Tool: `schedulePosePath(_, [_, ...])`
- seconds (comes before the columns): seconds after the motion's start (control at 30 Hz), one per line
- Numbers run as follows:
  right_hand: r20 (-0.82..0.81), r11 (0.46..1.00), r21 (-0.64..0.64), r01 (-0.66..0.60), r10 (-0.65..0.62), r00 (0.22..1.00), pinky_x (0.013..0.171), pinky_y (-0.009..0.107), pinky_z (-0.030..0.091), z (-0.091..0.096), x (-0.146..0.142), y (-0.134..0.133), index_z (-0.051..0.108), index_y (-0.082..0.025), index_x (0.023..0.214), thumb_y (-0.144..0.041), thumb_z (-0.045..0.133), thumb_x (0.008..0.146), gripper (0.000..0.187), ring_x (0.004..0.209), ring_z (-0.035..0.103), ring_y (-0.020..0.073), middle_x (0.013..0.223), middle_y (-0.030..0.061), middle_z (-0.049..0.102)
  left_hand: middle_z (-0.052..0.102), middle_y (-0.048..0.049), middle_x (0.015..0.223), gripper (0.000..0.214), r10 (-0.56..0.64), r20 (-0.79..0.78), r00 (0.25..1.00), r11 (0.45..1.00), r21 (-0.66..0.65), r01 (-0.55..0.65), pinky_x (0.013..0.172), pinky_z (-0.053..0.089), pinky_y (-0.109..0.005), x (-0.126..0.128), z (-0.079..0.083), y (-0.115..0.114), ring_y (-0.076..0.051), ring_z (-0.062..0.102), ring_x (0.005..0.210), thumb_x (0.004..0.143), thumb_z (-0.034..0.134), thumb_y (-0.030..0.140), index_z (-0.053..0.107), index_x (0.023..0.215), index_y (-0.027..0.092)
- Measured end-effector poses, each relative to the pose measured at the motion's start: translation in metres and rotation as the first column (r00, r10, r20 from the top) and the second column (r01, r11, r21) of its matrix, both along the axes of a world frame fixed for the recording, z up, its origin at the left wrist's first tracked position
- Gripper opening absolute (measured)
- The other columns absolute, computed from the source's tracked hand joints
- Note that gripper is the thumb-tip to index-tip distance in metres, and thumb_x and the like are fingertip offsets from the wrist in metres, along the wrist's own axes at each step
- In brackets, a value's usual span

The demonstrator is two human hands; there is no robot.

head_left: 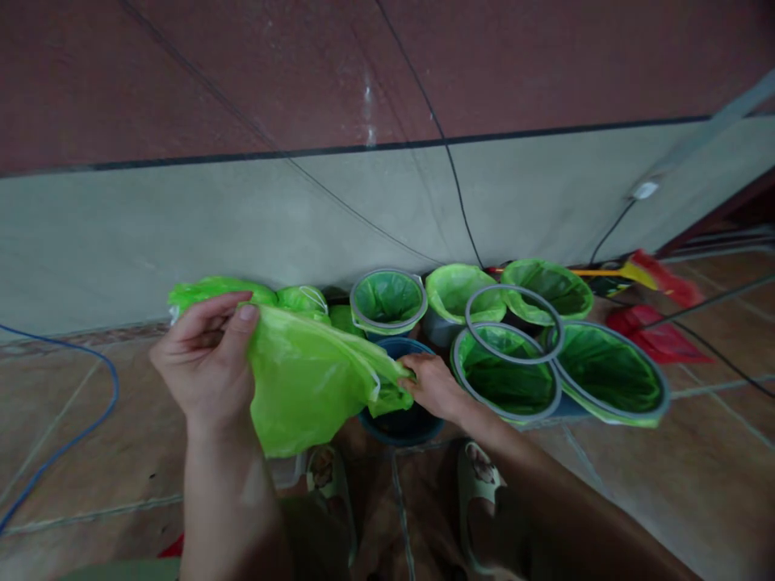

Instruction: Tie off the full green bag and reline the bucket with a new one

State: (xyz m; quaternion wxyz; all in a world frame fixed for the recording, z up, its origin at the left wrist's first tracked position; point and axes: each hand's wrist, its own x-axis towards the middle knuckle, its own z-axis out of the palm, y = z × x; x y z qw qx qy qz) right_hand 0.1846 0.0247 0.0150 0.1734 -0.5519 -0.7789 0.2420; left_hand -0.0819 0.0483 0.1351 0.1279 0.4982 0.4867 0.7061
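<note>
A bright green trash bag [308, 379] is stretched between my two hands. My left hand [211, 355] pinches its upper left corner between thumb and fingers. Farther right, my right hand [433, 383] grips the bag's other end, fingers closed on the bunched plastic. Below that hand stands a blue bin [403, 440] with a dark inside, partly hidden by the bag and hand. A loose grey ring [514, 359] lies across the tops of lined bins to the right of my right hand.
Bins with green liners include a grey-rimmed one [389, 300] by the wall and another [611, 371] at right. Filled green bags [224, 286] lie at left. A red dustpan [657, 335], a broom [647, 274], a blue cable [112, 387] and my sandaled feet are on the tiles.
</note>
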Motion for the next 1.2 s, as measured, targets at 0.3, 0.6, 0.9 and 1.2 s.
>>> schedulePosePath(0.3, [-0.08,0.994,-0.096,0.057,-0.065,0.995,0.079,0.034,0.046,-0.022,-0.012,-0.001,0.065,-0.016,0.094,-0.022,0.063,0.079,0.016,0.085,0.063,0.023,0.091,0.009,0.067,0.061,0.0061,0.067,0.012,0.055,0.16,0.986,0.965,0.246,-0.094,0.068,0.053,-0.031,0.016,0.034,-0.014,-0.009,0.055,0.061,0.06,0.067,0.02,0.065,0.071,0.018])
schedulePosePath(0.6, [-0.639,0.731,-0.66,0.173,-0.668,0.383,0.05,0.026,0.049,-0.012,0.008,0.018,0.06,-0.02,0.073,-0.034,0.081,0.058,0.03,0.052,0.057,0.0128,0.063,-0.0027,0.063,0.067,0.0032,0.073,0.017,0.38,0.163,0.911,0.901,0.159,-0.404,0.083,0.053,-0.035,-0.042,0.002,0.008,-0.013,0.061,0.072,0.056,0.067,0.024,0.067,0.071,0.017])
schedulePosePath(0.9, [-0.642,0.622,-0.765,-0.166,-0.715,0.279,0.067,0.029,0.058,0.014,0.026,0.014,0.068,-0.019,0.087,-0.027,0.084,0.062,0.03,0.07,0.07,0.0156,0.081,0.0026,0.074,0.067,0.0034,0.069,0.013,0.433,0.224,0.873,0.899,-0.042,-0.436,0.079,0.054,-0.032,-0.053,-0.013,0.012,-0.012,0.063,0.07,0.056,0.068,0.015,0.066,0.069,0.015])
schedulePosePath(1.2, [-0.775,0.645,-0.627,-0.437,-0.575,0.263,0.09,0.04,0.053,0.032,0.024,0.002,0.059,-0.024,0.123,-0.016,0.079,0.062,0.065,0.097,0.069,0.0207,0.11,0.005,0.071,0.064,0.0021,0.065,0.015,0.448,0.325,0.833,0.88,0.003,-0.474,0.069,0.05,-0.027,-0.065,-0.019,0.014,-0.011,0.06,0.065,0.054,0.068,0.011,0.065,0.069,0.01])
